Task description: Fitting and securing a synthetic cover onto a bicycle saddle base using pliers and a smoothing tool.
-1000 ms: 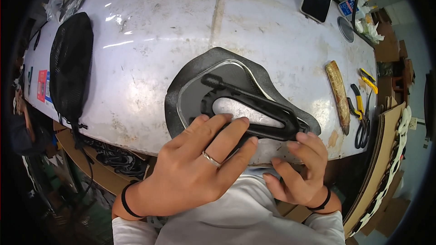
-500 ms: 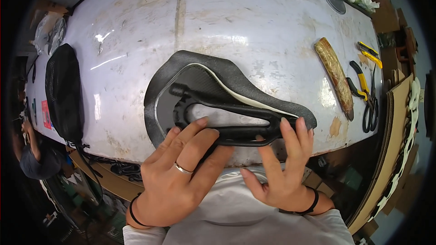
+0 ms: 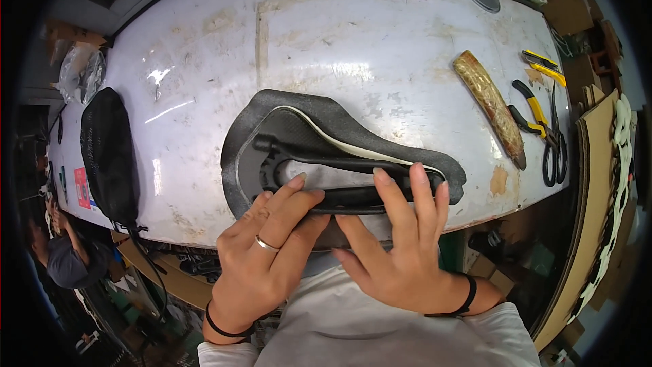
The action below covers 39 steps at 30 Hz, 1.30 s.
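Saddle (image 3: 305,143) lies on the surface (image 3: 190,177) with pliers (image 3: 537,110) well to its right, the left hand (image 3: 261,261) bending fingers over its near edge (whether pinching, I cannot tell) and the right hand (image 3: 394,251) spreading fingers across its narrow end.

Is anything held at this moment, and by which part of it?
The left hand is on the near side of the black saddle-shaped piece, the right hand toward its narrow end. Whether either grip closes around it cannot be told.
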Motion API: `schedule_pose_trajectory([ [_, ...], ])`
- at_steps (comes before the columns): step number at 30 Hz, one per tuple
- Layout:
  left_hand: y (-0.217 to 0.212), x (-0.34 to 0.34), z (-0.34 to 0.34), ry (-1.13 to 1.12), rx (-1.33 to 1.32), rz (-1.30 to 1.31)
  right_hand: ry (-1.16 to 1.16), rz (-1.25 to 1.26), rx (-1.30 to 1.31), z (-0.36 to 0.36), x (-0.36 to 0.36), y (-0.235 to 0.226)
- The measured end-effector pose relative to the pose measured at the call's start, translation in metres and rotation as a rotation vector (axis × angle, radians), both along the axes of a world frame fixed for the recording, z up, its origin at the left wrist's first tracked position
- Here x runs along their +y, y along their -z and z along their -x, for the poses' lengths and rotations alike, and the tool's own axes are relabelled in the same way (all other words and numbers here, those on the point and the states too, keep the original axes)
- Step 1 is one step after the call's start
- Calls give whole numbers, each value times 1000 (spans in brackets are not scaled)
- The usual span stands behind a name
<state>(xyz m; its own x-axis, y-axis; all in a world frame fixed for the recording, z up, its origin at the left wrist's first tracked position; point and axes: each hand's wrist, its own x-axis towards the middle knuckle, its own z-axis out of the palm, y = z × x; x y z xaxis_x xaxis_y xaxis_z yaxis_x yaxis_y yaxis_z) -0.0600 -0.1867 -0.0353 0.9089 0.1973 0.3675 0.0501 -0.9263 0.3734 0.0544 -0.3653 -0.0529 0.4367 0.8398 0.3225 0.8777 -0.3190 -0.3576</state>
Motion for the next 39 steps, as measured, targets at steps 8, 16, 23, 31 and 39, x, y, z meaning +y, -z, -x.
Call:
schedule_pose_trajectory([
  [8,-24,-8,-6,62,21,-169,-1,-120,159,-35,-53,-20],
  [16,-49,13,-33,169,89,-301,-22,-172,29,-59,-54,-50],
  [23,-20,40,-26,131,-52,10,-261,-23,36,-58,-24,-41],
  [31,-9,-50,0,-266,145,-3,-377,30,-196,-55,5,-19],
  [39,13,-29,-18,-513,-76,-152,-683,9,-584,-88,60,-62],
])
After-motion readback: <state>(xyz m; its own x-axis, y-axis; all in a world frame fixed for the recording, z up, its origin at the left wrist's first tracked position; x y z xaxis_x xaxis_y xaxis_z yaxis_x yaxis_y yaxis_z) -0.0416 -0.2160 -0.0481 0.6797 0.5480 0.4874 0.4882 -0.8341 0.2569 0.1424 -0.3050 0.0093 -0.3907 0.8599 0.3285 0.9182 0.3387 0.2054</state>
